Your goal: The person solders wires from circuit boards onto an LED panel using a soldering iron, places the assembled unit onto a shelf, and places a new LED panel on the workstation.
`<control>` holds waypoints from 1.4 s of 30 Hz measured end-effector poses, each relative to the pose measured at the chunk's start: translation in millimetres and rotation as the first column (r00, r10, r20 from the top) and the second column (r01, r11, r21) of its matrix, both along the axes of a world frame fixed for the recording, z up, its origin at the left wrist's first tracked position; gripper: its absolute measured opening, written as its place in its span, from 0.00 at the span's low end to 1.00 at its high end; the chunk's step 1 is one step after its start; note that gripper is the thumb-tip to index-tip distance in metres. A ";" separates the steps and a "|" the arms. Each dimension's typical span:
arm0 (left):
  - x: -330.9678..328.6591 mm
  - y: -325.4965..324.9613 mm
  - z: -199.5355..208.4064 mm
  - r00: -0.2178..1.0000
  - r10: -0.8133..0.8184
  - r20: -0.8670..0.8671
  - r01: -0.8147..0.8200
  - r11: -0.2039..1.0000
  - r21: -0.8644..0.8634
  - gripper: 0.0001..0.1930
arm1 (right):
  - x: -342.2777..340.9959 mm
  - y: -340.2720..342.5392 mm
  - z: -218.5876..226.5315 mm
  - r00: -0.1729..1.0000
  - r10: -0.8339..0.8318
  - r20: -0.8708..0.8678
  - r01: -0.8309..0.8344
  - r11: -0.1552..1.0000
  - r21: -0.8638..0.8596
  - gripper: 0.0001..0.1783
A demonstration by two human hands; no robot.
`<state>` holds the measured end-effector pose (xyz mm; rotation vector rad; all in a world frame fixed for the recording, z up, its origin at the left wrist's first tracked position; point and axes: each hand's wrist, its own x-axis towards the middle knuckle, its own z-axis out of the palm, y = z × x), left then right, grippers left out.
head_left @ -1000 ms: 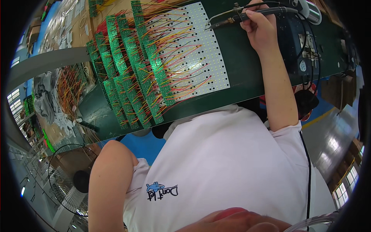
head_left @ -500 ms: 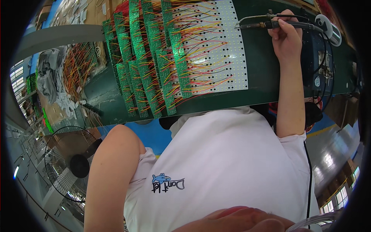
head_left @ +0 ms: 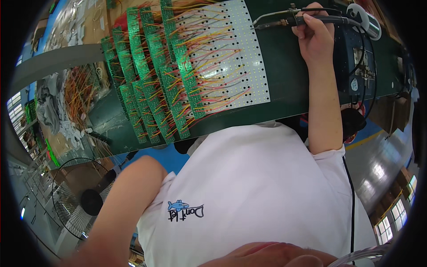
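In my right hand [head_left: 316,42], near the far right of the workbench, is a soldering iron [head_left: 278,23] with a thin metal feed tube beside it. My fingers are closed round its handle. The iron's tip points left, at the right edge of a white panel [head_left: 258,66] dotted with small pale squares and black dots; whether it touches the panel I cannot tell. Red, yellow and black wires [head_left: 222,53] run across the panel from several long green circuit boards [head_left: 183,62] on its left. My left arm bends down at the lower left, its hand out of sight.
A solder spool [head_left: 371,26] and a dark blue soldering station [head_left: 356,66] with cables stand on the right. On the left lie a bundle of wired boards [head_left: 82,95] and grey plastic wrapping [head_left: 49,104]. A grey curved bar [head_left: 58,60] crosses there. Below stands a fan [head_left: 91,202].
The view has turned slightly, so the bench and panel sit farther left. My left forearm has swung down and left, smeared by motion. My right hand keeps its grip on the iron.
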<state>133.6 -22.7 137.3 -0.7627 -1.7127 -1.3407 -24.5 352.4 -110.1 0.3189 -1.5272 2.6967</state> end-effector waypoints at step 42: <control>-27.4 162.6 -129.8 0.764 -0.544 0.346 0.277 0.762 0.585 0.16 | 127.4 -86.6 115.5 0.940 0.337 0.040 -0.268 0.809 -0.523 0.36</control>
